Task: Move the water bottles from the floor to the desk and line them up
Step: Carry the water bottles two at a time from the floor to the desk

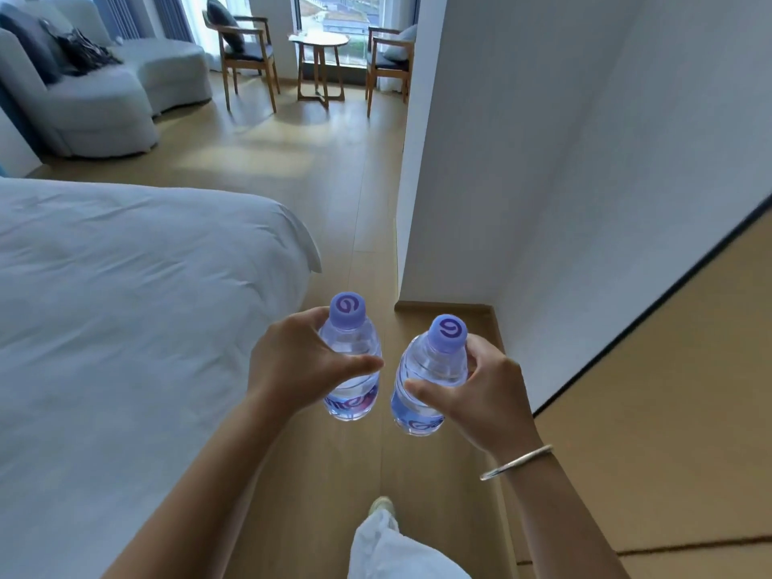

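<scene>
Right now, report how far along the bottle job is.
Done: two bottles are off the floor. In hand: the left hand grips one bottle and the right hand grips the other bottle, both upright above the wooden floor beside the bed. Left: no desk is in view, so placing and lining up remain.

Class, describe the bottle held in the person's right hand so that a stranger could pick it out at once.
Start at the white bed, then look right to the two hands above the wooden floor. The right hand grips the bottle nearer the white wall; that wrist wears a bracelet.
</scene>
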